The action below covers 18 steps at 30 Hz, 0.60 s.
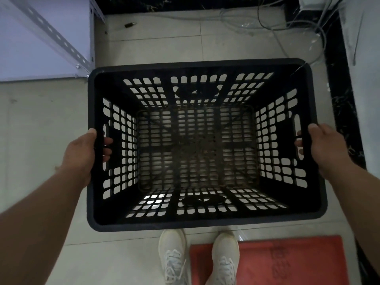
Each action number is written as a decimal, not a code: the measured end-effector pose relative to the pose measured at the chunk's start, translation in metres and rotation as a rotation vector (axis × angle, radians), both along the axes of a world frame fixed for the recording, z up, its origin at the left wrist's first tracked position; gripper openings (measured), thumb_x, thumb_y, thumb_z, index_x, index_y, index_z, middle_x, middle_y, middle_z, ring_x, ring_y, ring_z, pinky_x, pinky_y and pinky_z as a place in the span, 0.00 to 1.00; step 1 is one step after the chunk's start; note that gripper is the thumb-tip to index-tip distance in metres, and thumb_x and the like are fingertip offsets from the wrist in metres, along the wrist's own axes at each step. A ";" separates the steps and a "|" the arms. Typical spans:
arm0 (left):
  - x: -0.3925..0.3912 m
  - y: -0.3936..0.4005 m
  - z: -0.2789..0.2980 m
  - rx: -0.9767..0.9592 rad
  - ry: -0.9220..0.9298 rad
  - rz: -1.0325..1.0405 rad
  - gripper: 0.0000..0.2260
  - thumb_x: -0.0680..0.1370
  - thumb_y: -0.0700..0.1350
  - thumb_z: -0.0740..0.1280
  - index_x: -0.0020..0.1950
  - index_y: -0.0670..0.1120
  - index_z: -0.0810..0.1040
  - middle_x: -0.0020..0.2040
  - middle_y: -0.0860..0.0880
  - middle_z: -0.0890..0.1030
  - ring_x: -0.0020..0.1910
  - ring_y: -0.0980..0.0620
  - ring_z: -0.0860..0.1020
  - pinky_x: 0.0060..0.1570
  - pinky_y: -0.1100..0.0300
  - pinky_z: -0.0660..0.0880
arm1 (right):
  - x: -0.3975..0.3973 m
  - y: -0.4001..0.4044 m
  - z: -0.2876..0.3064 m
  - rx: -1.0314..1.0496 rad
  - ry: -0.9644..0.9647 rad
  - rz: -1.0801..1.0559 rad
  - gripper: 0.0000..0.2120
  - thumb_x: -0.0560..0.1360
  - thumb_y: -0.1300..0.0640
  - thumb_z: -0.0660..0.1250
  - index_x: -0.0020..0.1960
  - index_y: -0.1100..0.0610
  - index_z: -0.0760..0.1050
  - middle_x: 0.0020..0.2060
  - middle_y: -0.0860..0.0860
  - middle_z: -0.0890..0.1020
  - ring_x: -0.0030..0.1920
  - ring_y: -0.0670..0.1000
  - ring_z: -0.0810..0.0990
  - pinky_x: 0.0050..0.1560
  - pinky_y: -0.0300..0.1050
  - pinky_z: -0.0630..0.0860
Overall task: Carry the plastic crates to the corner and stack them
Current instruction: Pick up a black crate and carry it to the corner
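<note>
A black plastic crate [197,64] with slotted walls and floor fills the middle of the head view, seen from above with nothing inside. My left hand [82,155] grips its left side, fingers poking through the handle slot and thumb on the rim. My right hand [327,149] grips the right side the same way. The crate is held level above the tiled floor, in front of my feet. No other crate is in view.
A white metal shelf frame [53,36] stands at the upper left. Loose cables [287,23] lie on the floor by the dark wall base [347,103] at the upper right. A red mat [287,262] lies under my right shoe [225,262]; my left shoe [173,258] stands on pale tiles.
</note>
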<state>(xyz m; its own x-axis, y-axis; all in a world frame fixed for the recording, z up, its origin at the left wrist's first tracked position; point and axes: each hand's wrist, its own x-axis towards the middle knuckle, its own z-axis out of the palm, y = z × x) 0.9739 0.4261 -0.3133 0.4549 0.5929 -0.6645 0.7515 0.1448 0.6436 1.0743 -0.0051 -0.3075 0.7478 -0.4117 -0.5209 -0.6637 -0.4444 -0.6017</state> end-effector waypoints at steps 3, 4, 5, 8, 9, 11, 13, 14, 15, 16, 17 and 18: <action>0.000 0.000 -0.002 0.009 -0.007 0.004 0.13 0.81 0.52 0.55 0.53 0.46 0.75 0.45 0.49 0.81 0.37 0.53 0.75 0.42 0.58 0.74 | -0.001 0.001 -0.003 -0.001 -0.025 -0.018 0.13 0.81 0.53 0.53 0.55 0.58 0.73 0.48 0.59 0.79 0.38 0.51 0.76 0.39 0.47 0.74; 0.000 0.000 -0.002 0.006 -0.007 0.006 0.14 0.81 0.52 0.55 0.54 0.45 0.75 0.45 0.49 0.81 0.37 0.53 0.75 0.42 0.58 0.74 | 0.000 0.002 -0.004 -0.002 -0.034 -0.020 0.13 0.81 0.53 0.53 0.55 0.58 0.73 0.47 0.58 0.78 0.38 0.50 0.76 0.38 0.46 0.73; 0.000 0.000 -0.002 0.002 -0.005 0.008 0.14 0.81 0.52 0.55 0.56 0.44 0.74 0.45 0.49 0.81 0.37 0.53 0.75 0.42 0.58 0.74 | 0.000 0.002 -0.005 -0.005 -0.043 -0.022 0.12 0.81 0.54 0.53 0.54 0.58 0.73 0.47 0.57 0.78 0.38 0.50 0.76 0.38 0.46 0.73; 0.001 0.000 -0.001 0.006 -0.001 0.009 0.14 0.81 0.52 0.55 0.56 0.45 0.74 0.46 0.49 0.81 0.37 0.53 0.76 0.43 0.58 0.74 | 0.001 0.002 -0.007 -0.028 -0.061 -0.022 0.11 0.81 0.54 0.53 0.52 0.58 0.72 0.46 0.57 0.78 0.37 0.49 0.75 0.38 0.46 0.73; 0.001 -0.001 -0.001 0.008 0.002 0.010 0.13 0.81 0.52 0.55 0.53 0.46 0.75 0.46 0.49 0.82 0.37 0.53 0.76 0.44 0.58 0.74 | 0.001 0.002 -0.007 -0.035 -0.062 -0.020 0.11 0.81 0.54 0.53 0.51 0.58 0.72 0.45 0.57 0.78 0.37 0.49 0.75 0.37 0.45 0.73; 0.000 -0.002 -0.001 0.020 0.007 0.012 0.12 0.81 0.52 0.55 0.49 0.48 0.75 0.46 0.49 0.81 0.38 0.53 0.75 0.47 0.56 0.74 | 0.001 0.001 -0.009 -0.038 -0.057 -0.018 0.12 0.80 0.54 0.53 0.51 0.59 0.72 0.46 0.59 0.79 0.36 0.50 0.75 0.36 0.46 0.72; 0.000 -0.004 0.000 0.039 0.025 -0.012 0.13 0.81 0.52 0.54 0.48 0.48 0.75 0.48 0.48 0.81 0.40 0.52 0.76 0.51 0.53 0.74 | 0.001 0.001 -0.008 -0.055 -0.029 0.000 0.15 0.80 0.54 0.52 0.53 0.61 0.74 0.47 0.61 0.79 0.37 0.51 0.75 0.36 0.45 0.72; 0.001 -0.005 0.000 0.054 0.039 -0.034 0.14 0.81 0.53 0.53 0.50 0.47 0.75 0.49 0.48 0.81 0.42 0.51 0.77 0.53 0.52 0.74 | 0.001 0.001 -0.004 -0.077 -0.011 0.023 0.16 0.80 0.54 0.52 0.55 0.62 0.74 0.48 0.61 0.79 0.37 0.52 0.75 0.35 0.44 0.71; 0.001 -0.006 0.001 0.075 0.058 -0.064 0.16 0.81 0.53 0.52 0.54 0.46 0.75 0.50 0.47 0.81 0.44 0.50 0.77 0.53 0.50 0.74 | 0.001 0.001 -0.002 -0.104 0.005 0.051 0.17 0.81 0.54 0.52 0.57 0.63 0.74 0.48 0.61 0.79 0.39 0.53 0.75 0.35 0.44 0.69; 0.002 -0.006 0.002 0.100 0.083 -0.094 0.18 0.81 0.54 0.52 0.58 0.45 0.74 0.52 0.46 0.81 0.46 0.48 0.77 0.52 0.50 0.74 | 0.002 0.000 0.001 -0.133 0.019 0.079 0.17 0.81 0.54 0.51 0.59 0.63 0.73 0.49 0.61 0.78 0.42 0.55 0.74 0.37 0.45 0.67; 0.003 -0.006 0.004 0.127 0.111 -0.116 0.20 0.81 0.54 0.51 0.62 0.44 0.73 0.53 0.45 0.80 0.48 0.47 0.77 0.51 0.49 0.73 | 0.002 0.001 0.004 -0.156 0.030 0.105 0.18 0.82 0.54 0.50 0.61 0.64 0.72 0.51 0.62 0.77 0.45 0.56 0.74 0.40 0.45 0.66; 0.005 -0.007 0.007 0.155 0.136 -0.135 0.21 0.81 0.54 0.51 0.65 0.44 0.71 0.56 0.44 0.79 0.50 0.45 0.77 0.51 0.48 0.73 | 0.001 0.002 0.009 -0.181 0.044 0.127 0.19 0.82 0.54 0.50 0.63 0.64 0.71 0.54 0.63 0.77 0.48 0.56 0.73 0.44 0.44 0.64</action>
<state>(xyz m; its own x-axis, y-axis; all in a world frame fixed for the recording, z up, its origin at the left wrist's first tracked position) 0.9786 0.4187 -0.3067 0.4495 0.6325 -0.6308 0.8385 -0.0553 0.5421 1.0756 -0.0032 -0.2988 0.7779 -0.4052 -0.4803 -0.6193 -0.6240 -0.4766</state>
